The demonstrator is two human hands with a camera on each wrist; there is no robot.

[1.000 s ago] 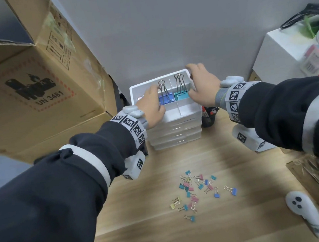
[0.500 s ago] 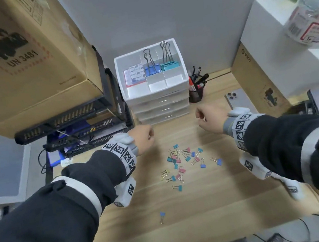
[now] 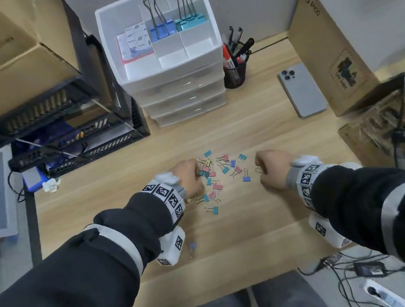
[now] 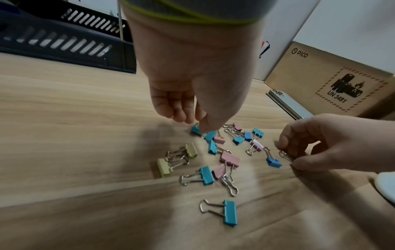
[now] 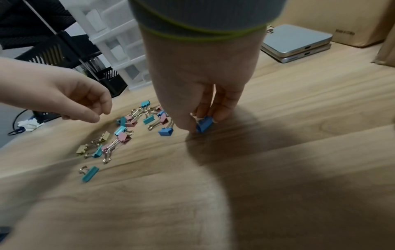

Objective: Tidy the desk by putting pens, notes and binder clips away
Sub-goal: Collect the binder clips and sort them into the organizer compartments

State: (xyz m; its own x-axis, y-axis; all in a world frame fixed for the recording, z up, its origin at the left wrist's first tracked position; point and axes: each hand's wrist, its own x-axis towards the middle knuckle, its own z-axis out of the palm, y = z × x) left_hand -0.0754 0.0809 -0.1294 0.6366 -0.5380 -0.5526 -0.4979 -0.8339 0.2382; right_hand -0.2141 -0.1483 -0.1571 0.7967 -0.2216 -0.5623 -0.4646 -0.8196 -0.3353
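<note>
**Q:** Head view first: what is seen on the desk (image 3: pixel 256 126)?

**A:** Small clips (image 3: pixel 220 174) in teal, pink, blue and yellow are scattered near the front middle, with both hands lowered at the edges of the scatter. One stray clip (image 3: pixel 192 248) lies apart, nearer the front edge by the left wrist. Behind the scatter a drawer unit (image 3: pixel 175 85) is stood against the wall; its top tray holds notes at the left and two large clips (image 3: pixel 173 26) upright in the next compartments. A pen cup (image 3: pixel 236 72) is placed just right of it, and a phone (image 3: pixel 302 90) lies farther right.

**Q:** How is the right hand (image 5: pixel 200 81) held?

**A:** Its fingers are curled down and a blue clip (image 5: pixel 204 124) is pinched at the fingertips, right at the desk surface; whether it is lifted cannot be told. This is shown best in the right wrist view.

**Q:** And the left hand (image 4: pixel 192 76)?

**A:** Its fingers are curled and the thumb tip is brought down onto a teal clip (image 4: pixel 196 130) at the far left of the scatter. Whether that clip is actually gripped cannot be told.
</note>
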